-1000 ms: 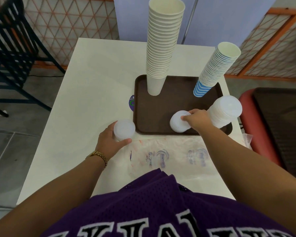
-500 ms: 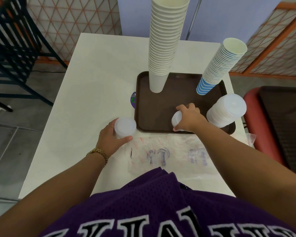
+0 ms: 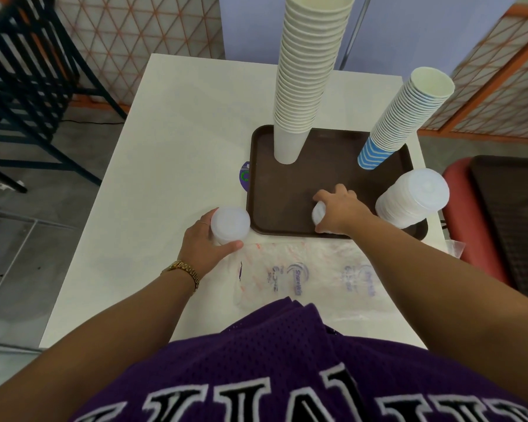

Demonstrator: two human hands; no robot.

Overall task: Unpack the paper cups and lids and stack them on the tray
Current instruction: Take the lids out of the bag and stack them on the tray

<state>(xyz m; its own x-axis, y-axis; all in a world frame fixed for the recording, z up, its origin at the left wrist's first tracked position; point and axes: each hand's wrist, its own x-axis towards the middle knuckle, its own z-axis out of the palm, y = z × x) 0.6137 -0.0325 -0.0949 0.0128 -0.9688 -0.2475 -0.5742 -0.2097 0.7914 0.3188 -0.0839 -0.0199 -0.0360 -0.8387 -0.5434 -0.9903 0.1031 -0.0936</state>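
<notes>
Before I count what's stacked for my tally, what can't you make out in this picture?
- Lids under the right hand: the fingers cover them in the head view; number unclear.
- Lids held by the left hand: only the top one shows.
- White cup stack: its top is cut off by the upper edge.
- Sticker: half hidden by the tray; unreadable.

Blue print, seemingly "SureWin", is seen twice on the clear plastic bag (image 3: 311, 275) lying on the near part of the table, though the right-hand copy is too blurred to read. Large white-edged black letters are carried on the purple jersey (image 3: 287, 370), cut off at the near edge and not readable.
</notes>
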